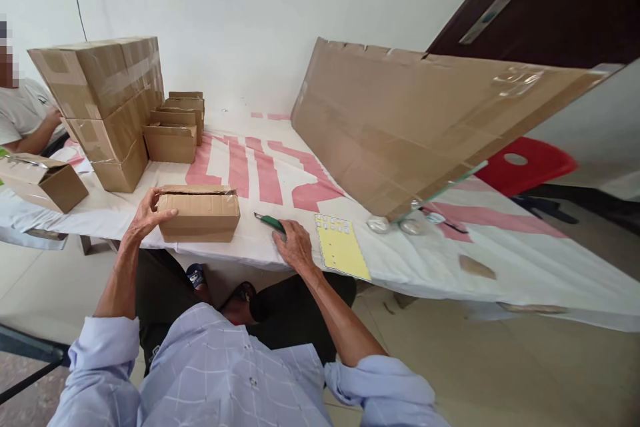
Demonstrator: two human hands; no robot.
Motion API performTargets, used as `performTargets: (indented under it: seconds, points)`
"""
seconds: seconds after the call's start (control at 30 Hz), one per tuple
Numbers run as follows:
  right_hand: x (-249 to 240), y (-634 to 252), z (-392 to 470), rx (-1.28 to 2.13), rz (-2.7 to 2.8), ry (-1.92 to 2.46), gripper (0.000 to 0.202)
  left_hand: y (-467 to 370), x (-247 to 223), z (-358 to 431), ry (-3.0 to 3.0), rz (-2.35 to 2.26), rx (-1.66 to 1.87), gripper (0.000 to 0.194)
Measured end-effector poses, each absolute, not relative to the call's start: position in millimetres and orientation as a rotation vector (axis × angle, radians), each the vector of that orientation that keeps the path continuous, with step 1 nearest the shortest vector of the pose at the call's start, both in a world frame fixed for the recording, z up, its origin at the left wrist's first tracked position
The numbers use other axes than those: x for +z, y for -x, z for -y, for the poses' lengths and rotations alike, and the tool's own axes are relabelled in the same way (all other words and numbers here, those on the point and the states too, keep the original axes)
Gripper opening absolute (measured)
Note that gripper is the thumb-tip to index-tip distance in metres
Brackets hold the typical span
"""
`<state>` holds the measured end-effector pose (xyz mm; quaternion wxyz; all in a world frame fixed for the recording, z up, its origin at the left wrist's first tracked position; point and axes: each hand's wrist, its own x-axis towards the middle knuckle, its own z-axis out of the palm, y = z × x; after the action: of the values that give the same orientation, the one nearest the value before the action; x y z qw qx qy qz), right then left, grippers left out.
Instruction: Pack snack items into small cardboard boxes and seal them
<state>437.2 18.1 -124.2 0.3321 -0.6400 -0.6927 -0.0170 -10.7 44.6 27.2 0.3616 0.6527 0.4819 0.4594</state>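
Left hand (147, 215) clasping carton (203, 219), right hand (296, 244) gripping green cutter (270, 221); yellow sheet (344, 253) beside, stacked boxes (106, 90) leftward.

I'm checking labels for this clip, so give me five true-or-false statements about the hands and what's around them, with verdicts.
1. The left hand touches a small cardboard box. True.
2. The right hand holds a green-handled cutter. True.
3. The cutter's tip is pushed into the box. False: a gap separates them.
4. A yellow card lies to the right of the right hand. True.
5. Every box stands alone. False: large cartons are stacked at the left.
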Motion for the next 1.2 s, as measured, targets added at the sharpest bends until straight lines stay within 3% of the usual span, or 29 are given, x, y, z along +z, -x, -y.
performTargets:
  seconds: [0.4,0.73,0.83,1.03,1.2]
  points:
    - [12,-381,-38,0.549,1.756,1.112,0.050,-30,16,-22,-1.837,-1.266,1.155,0.074]
    - [32,-371,-56,0.719,1.781,1.117,0.039,-31,24,-17,-1.820,-1.263,1.118,0.078]
    - [35,-367,-57,0.640,1.768,1.082,0.032,-32,25,-16,-1.815,-1.263,1.121,0.079]
    - [36,-365,-45,0.090,1.841,0.978,0.022,-37,32,-12,-1.777,-1.313,1.126,0.079]
    - [34,-359,-33,-0.146,1.841,0.963,0.025,-52,30,-10,-1.684,-1.392,1.250,0.060]
